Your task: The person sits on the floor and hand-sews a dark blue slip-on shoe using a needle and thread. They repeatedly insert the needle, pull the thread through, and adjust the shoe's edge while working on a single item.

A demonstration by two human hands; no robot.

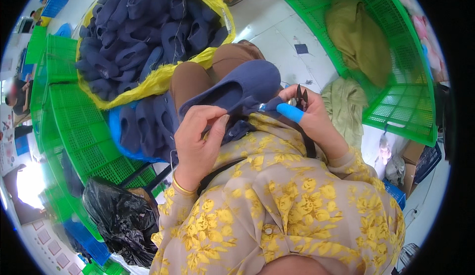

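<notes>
Snips (304, 96) are the likeliest source of trouble: their dark points stand up toward 12 o'clock from the right hand (312, 118), just beside the dark blue slipper (258, 77), and a careless swing toward 9 o'clock could nick its cloth. The left hand (199, 137) might be jabbed as well, should that swing run on across the slipper. The knees (187, 81) beneath are rounded, so a slackened hold might let the slipper slide off — perhaps toward 10 o'clock, where a yellow sack (226, 23) of similar slippers (132, 42) stands. Bunched blue cloth (271, 105) by the right hand could, in my judgement, get caught between the blades.

The left thumb and forefinger are drawn almost together at the slipper's near edge; whether they pinch the cloth or some thread too fine to see, I cannot tell. The right fingers curl round the snips, whose blades stand slightly apart, and the blue-wrapped thumb lies close by the bunched cloth. The slipper appears to rest over the knees between the two hands — toward 1 o'clock from the left one, toward 10 o'clock from the right, its opening facing up and its broad rounded end pointing to about 2 o'clock.
</notes>
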